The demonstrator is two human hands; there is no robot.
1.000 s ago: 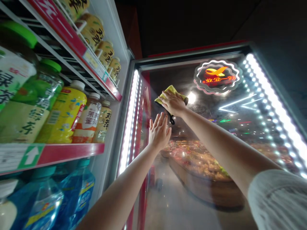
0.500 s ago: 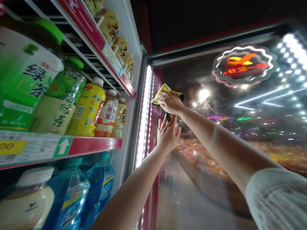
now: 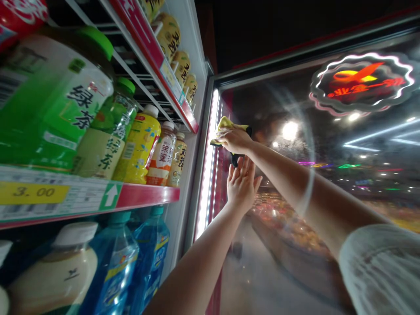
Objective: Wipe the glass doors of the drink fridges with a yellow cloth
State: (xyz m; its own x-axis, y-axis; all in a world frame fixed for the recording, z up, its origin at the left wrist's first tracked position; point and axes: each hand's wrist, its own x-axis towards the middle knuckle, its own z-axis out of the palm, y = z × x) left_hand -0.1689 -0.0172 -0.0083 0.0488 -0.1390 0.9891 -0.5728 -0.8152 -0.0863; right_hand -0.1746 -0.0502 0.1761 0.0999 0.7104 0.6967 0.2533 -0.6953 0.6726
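Observation:
A yellow cloth with a dark edge (image 3: 225, 123) lies under my right hand (image 3: 236, 139), which presses it against the glass door (image 3: 282, 245) near the light strip at the door's left side. Part of the cloth's dark edge hangs below that hand. Just beneath it, my left hand (image 3: 242, 186) has its palm toward the glass, fingers pointing up and thumb apart, with nothing held.
On the left are cooler shelves (image 3: 147, 195) with green tea bottles (image 3: 62, 96), a yellow bottle (image 3: 138, 146) and blue bottles (image 3: 114, 258). A bright light strip (image 3: 206, 175) runs down the door frame. A neon sign (image 3: 362, 83) glows at the upper right.
The view has shifted, so the shelves, door and hands appear farther right. The cloth has moved slightly left toward the light strip under my right hand.

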